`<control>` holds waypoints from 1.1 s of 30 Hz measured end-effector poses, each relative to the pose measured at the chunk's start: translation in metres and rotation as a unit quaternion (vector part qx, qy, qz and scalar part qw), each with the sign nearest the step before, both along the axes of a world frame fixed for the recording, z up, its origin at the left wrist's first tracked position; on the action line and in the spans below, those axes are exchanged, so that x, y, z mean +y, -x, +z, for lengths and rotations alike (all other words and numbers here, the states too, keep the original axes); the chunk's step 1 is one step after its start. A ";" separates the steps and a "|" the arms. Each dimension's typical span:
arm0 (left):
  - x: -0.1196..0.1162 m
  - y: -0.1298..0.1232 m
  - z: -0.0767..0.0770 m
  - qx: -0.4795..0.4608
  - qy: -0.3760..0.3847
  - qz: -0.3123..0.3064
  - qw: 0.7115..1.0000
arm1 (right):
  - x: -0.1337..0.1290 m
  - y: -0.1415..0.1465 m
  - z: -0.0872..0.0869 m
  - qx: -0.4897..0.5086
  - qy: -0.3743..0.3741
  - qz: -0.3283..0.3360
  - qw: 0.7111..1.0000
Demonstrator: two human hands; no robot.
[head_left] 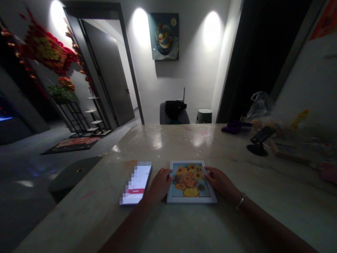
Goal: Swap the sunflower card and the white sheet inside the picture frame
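Note:
A framed sunflower picture (191, 183) lies flat on the pale stone table (168, 147), its white frame around yellow and orange blooms on a blue ground. My left hand (159, 184) grips its left side, and my right hand (219, 180) grips its right side, fingers reaching over the frame. A thin bracelet (240, 201) circles my right wrist. Just left of my left hand, a smartphone (136, 183) lies face up, its lit screen partly pixelated. The phone and my hand appear very close, though I cannot tell whether they touch.
A black phone stand (259, 142) and purple object (235, 127) stand on the table's right, near a plastic bag (260, 105) and assorted clutter. A round dark stool top (73, 175) sits beyond the left edge. A chair (174, 114) stands past the far edge.

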State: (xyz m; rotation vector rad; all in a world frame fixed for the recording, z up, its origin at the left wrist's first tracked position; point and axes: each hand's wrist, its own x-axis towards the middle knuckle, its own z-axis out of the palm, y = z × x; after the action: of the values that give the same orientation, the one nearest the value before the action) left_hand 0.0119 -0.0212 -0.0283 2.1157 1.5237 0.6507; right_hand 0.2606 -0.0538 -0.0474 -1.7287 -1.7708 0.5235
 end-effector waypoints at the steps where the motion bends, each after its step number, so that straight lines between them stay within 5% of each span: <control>1: 0.000 0.000 0.000 0.000 -0.004 -0.002 1.000 | -0.001 0.001 0.001 -0.002 0.001 0.000 1.000; 8: 0.005 0.004 0.004 -0.040 -0.028 0.015 0.999 | 0.001 0.000 0.009 0.076 -0.010 -0.007 0.997; 12: 0.006 0.003 0.009 -0.154 0.004 0.008 0.988 | 0.001 0.001 0.014 0.160 -0.006 0.014 0.987; 20: -0.001 -0.001 0.020 -0.379 0.124 -0.062 0.915 | -0.012 0.009 0.027 0.398 0.046 0.133 0.906; 25: -0.002 0.000 0.013 -0.349 0.208 -0.039 0.913 | -0.013 0.011 0.025 0.397 0.075 0.116 0.907; 33: 0.001 0.003 0.004 -0.338 0.219 -0.030 0.915 | -0.010 0.012 0.019 0.389 0.096 0.081 0.913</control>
State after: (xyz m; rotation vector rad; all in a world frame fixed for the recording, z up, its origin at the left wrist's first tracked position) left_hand 0.0090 -0.0204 -0.0247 1.3838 1.0765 0.8169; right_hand 0.2486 -0.0638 -0.0288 -1.2145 -1.2968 1.2878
